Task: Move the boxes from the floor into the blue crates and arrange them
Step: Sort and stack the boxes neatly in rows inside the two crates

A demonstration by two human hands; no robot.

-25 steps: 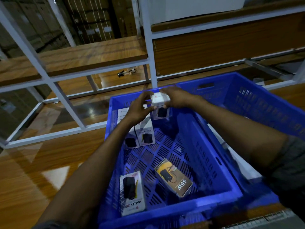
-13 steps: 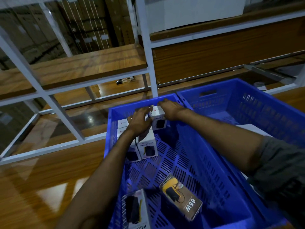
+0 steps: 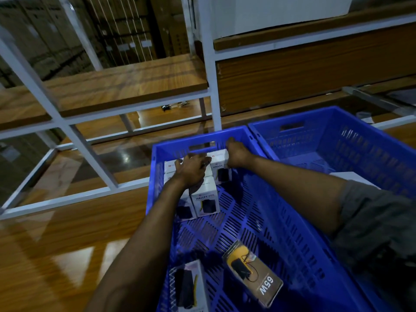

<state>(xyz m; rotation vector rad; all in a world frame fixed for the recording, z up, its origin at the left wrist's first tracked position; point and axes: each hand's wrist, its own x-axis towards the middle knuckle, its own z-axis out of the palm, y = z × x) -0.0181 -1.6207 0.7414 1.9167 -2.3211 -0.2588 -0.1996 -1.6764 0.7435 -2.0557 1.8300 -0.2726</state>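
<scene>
Both bare arms reach from the bottom of the frame toward its upper centre, nearly straight. The left hand (image 3: 193, 168) lies palm down, fingers (image 3: 180, 162) spread and slightly curled, with a ring on one finger. The right hand (image 3: 237, 152), just right of it, is turned with its back to the camera, fingers curled out of sight; a grey sleeve covers the upper right arm at the frame's right edge.

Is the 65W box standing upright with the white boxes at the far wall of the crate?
No: the 65W box lies flat on the blue crate floor at the near end, apart from the white boxes.
</scene>
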